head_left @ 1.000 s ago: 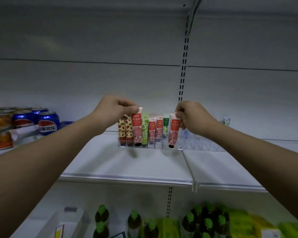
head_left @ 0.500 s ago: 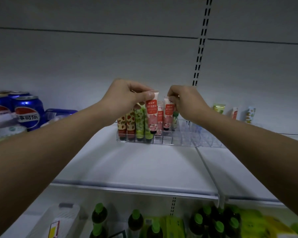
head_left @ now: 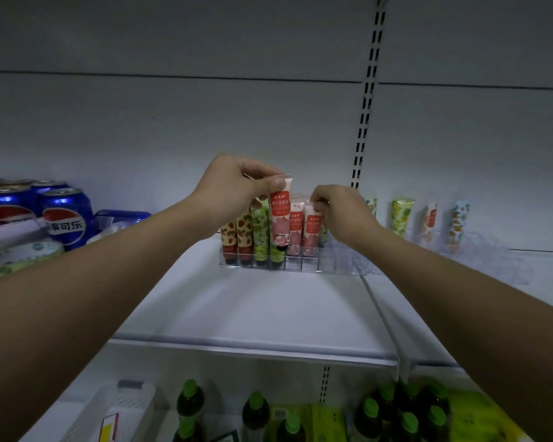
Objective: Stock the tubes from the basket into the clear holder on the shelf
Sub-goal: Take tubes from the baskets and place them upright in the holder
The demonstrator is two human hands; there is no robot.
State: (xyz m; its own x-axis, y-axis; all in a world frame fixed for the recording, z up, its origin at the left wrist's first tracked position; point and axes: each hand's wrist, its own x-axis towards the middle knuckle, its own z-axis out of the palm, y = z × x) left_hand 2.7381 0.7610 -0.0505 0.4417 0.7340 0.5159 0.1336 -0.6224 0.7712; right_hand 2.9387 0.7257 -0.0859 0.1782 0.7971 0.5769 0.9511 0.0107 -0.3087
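A clear holder (head_left: 316,267) stands on the white shelf (head_left: 253,311) with several tubes upright in its left slots. My left hand (head_left: 237,186) pinches the top of a pink-and-red tube (head_left: 280,218), whose black cap hangs just above a front slot beside two green tubes (head_left: 260,229). My right hand (head_left: 339,212) pinches the top of another pink tube (head_left: 312,231) that stands in the holder next to a matching one (head_left: 295,228). Two strawberry-print tubes (head_left: 237,234) fill the leftmost slots. The holder's right slots hold nothing.
Blue cola cans (head_left: 64,215) stand at the left of the shelf. More tubes (head_left: 401,215) stand in a second clear holder at the back right. Below the shelf are green-capped bottles (head_left: 190,400), yellow-green packs and a white basket (head_left: 122,409) at lower left.
The view has tilted down and left a little. My left hand has lowered its pink tube toward a front slot; my right hand has set its tube down into the holder.
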